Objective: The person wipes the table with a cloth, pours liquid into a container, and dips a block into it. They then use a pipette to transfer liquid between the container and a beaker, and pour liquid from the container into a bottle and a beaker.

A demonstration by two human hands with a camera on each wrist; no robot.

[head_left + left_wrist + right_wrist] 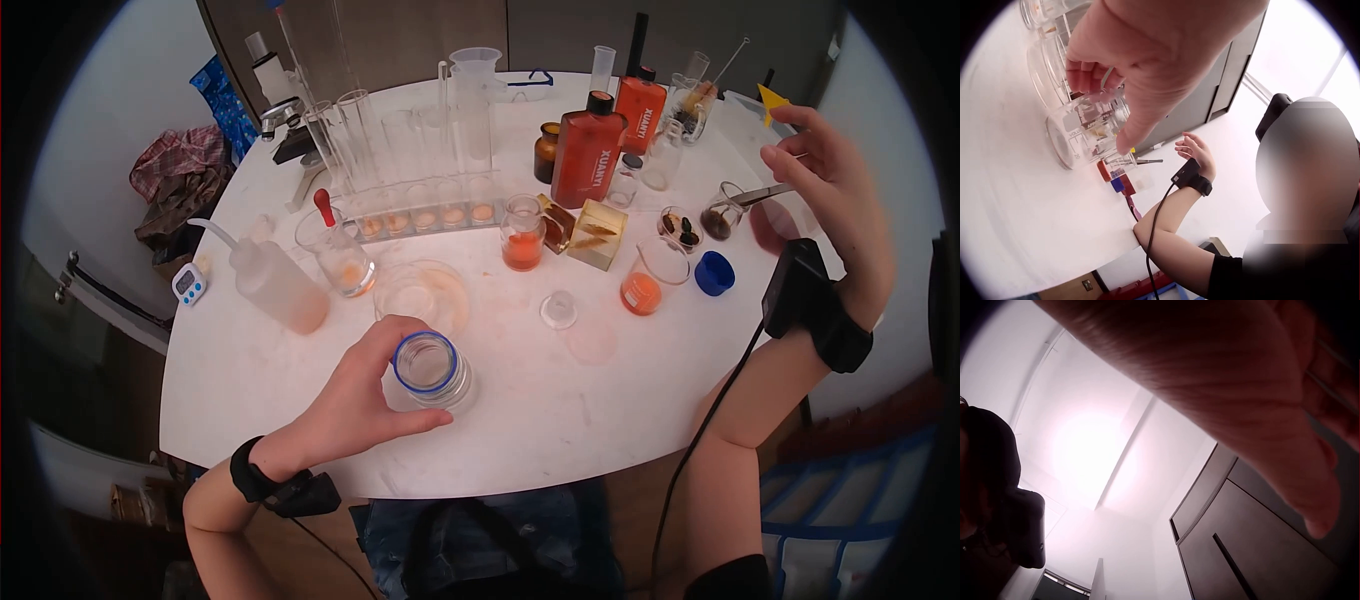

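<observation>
Cloths (pixel 185 180) are heaped left of the white table (pixel 560 430); at its near side a jar (pixel 430 365) is clasped by the thumb and curled fingers of the left hand (pixel 362 390); behind, a grey cabinet (pixel 570 40) is seen; at right, the right hand (pixel 828 165) is raised, fingers slightly apart

Jar (pixel 1082 134): partly hidden from me by the left hand (pixel 1141 59), left wrist view's left half.
Right hand (pixel 1241 394): fingers cut off at my right wrist view's right edge.
Timer (pixel 188 284): digits too small for me, head view's left.
</observation>
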